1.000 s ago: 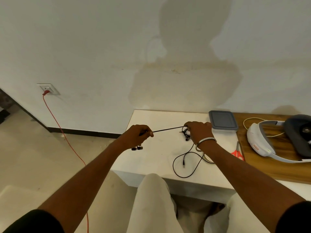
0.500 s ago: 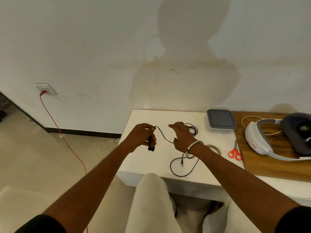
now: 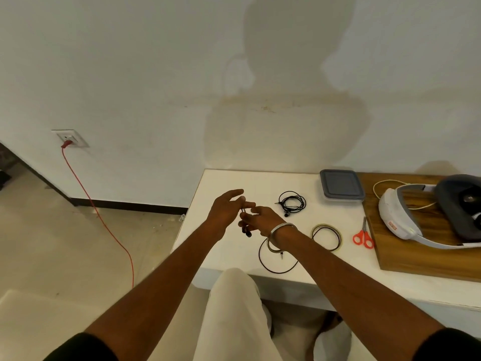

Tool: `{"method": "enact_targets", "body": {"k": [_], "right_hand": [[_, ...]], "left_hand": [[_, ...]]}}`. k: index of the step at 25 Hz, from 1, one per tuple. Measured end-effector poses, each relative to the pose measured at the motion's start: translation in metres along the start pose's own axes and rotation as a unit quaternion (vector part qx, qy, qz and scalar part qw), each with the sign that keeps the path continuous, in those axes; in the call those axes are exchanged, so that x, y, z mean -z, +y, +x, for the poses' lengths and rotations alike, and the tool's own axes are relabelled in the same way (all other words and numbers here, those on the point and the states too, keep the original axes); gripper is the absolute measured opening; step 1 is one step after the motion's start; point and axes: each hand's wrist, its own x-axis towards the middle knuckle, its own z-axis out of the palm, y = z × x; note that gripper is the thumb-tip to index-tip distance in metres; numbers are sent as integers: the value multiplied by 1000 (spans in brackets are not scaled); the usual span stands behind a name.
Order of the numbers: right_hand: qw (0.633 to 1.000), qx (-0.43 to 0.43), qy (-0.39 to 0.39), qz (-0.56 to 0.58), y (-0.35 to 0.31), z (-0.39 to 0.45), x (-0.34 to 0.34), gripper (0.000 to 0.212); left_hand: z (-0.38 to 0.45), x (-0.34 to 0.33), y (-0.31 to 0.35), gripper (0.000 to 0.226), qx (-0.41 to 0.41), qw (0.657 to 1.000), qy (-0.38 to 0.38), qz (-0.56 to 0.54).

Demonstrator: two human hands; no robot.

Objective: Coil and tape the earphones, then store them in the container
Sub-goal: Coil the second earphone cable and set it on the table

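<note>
Over the white table [image 3: 221, 183], the left hand [image 3: 226, 211] pinches the earphones [image 3: 246, 230] near the buds, while the right hand [image 3: 263, 220] pinches the cable alongside. Winding even, loose loops round the left fingers should prevent tangling.

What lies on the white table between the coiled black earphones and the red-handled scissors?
In the head view, only the tape roll lies there, nearer the scissors than the earphones.

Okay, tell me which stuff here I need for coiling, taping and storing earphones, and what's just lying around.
Needed: earphones in hand, coiled earphones, tape roll, scissors, lidded container.

Lying about: white headset, wooden board, red cable, wall socket.
</note>
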Motion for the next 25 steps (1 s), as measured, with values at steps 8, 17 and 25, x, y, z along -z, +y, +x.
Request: {"method": "enact_targets", "body": {"k": [8,17,25], "right_hand": [[987,11,-112,118,-2,-4,9,32],[899,124,-95,409,-23,-4,8,25],[953,242,56,170,-30,0,13,26]], "left_hand": [[4,18,-6,23,-74,992,-88,51],[-2,18,-27,20,-106,968,-135,181],[-12,-2,-29,20,-54,968,-229,84]]}}
